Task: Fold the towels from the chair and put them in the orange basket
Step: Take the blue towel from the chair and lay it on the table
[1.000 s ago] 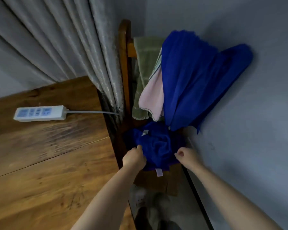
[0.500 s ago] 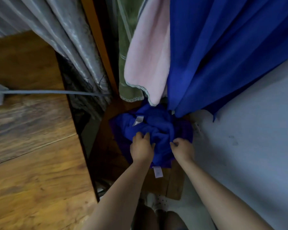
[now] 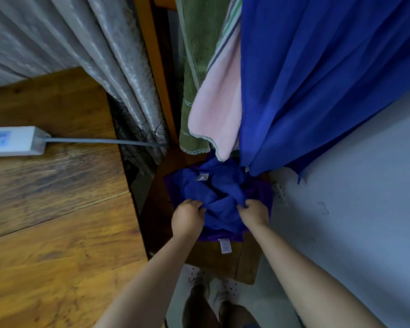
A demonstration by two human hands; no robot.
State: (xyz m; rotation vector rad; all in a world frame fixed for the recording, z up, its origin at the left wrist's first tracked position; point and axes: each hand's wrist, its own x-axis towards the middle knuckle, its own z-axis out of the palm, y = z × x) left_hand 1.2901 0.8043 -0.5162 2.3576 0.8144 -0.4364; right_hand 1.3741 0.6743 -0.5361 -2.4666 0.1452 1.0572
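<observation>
A crumpled blue towel (image 3: 217,185) lies bunched on the wooden chair seat (image 3: 223,259), with a purple cloth (image 3: 263,192) under it. My left hand (image 3: 187,218) grips the blue towel's near left edge. My right hand (image 3: 255,215) pinches its near right edge. Over the chair back hang a green towel (image 3: 197,67), a pink towel (image 3: 217,110) and a large blue cloth (image 3: 317,79). The orange basket is out of view.
A wooden table (image 3: 52,209) stands at the left with a white power strip (image 3: 12,140) and its cable. Grey curtains (image 3: 81,43) hang behind it. A pale wall (image 3: 365,197) runs close along the right. My feet show below the chair.
The view has come closer to the chair. Both hands moved forward onto the crumpled blue towel and closed on its near edges, bunching the fabric between them.
</observation>
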